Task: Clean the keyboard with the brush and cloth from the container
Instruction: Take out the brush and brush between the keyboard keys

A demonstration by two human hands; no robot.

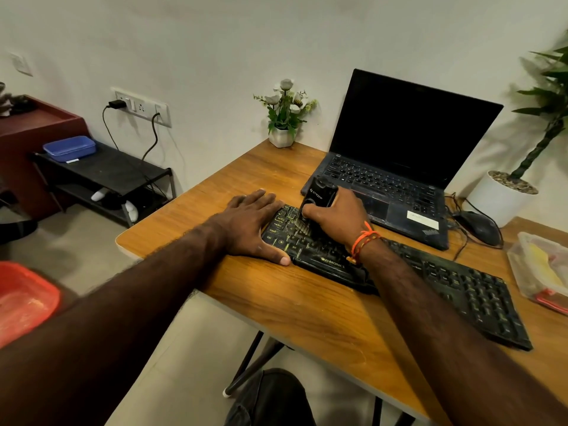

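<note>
A: So, where's the brush?
B: Right hand grips it, bristles down on the left end of the keyboard.
A: Left hand?
B: Flat, fingers straight, pressing the keyboard's left edge and the table.
A: Container?
B: Right of the keyboard, at the table edge. Something yellow inside; can't tell if it's the cloth.
A: Behind the keyboard?
B: 1 laptop, lid up, and a mouse.

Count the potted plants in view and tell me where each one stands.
2. A small white-flowered plant stands at the table's far corner by the wall, left of the laptop. A taller green plant stands right of the laptop, cut off by the frame edge.
</note>
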